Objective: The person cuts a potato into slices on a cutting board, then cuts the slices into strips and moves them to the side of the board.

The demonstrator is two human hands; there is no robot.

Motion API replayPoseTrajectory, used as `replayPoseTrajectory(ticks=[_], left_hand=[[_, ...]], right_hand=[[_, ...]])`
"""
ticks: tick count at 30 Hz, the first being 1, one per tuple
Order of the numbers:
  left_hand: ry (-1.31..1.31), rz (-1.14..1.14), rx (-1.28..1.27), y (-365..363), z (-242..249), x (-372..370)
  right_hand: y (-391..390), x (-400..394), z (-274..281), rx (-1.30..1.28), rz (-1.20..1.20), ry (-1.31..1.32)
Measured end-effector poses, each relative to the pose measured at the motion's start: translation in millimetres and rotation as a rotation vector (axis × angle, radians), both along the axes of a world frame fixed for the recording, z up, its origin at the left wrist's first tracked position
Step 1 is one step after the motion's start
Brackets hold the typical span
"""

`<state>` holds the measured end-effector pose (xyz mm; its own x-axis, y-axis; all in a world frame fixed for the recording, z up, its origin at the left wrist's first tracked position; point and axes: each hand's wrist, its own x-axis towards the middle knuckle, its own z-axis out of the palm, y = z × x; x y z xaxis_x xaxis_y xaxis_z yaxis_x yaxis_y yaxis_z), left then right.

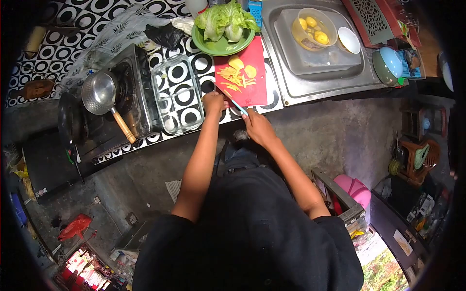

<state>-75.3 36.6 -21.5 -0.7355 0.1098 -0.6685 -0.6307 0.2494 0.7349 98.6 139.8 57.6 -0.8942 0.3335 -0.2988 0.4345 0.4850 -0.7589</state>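
My right hand [259, 127] grips the light-blue handle of a knife [238, 106] at the front edge of a red cutting board [255, 94]. The blade points up and left toward my left hand [213, 103]. That hand is closed at the board's left front corner, close to the blade; whatever its fingers hold, if anything, is hidden. Farther up the board lie thin yellow potato strips [230, 77], with a rounded potato piece [236, 62] and a cut slice [250, 71] beside them.
A green plate of leafy greens [223, 47] overlaps the board's back. Left are a glass dish [160, 97] and a stove [141, 72] bearing a perforated ladle [99, 92]. The sink [286, 89] at right holds a tub of potatoes [303, 42] and a white bowl [349, 40].
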Motion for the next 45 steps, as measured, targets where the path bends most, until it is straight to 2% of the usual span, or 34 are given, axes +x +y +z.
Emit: replayPoseTrajectory(ticks=[14, 23, 29, 38, 45], left_hand=[[-0.026, -0.002, 0.042, 7.4, 17.9, -0.1], [-0.022, -0.003, 0.006, 5.6, 3.3, -5.1], [-0.025, -0.007, 0.011, 8.8, 23.5, -0.8], [-0.009, -0.004, -0.011, 7.6, 8.2, -4.3], [0.012, -0.021, -0.053, 9.3, 16.9, -3.4]], right_hand=[[2.3, -2.8, 3.8, 0.02, 0.041, -0.019], [-2.4, -3.8, 0.0, 0.064, 0.006, 0.002], [-0.1, 2.3, -7.7, 0.091, 0.041, 0.037], [-11.2, -10.5, -14.2, 0.074, 0.034, 0.01], [-9.1, -4.0, -10.1, 0.073, 0.05, 0.007]])
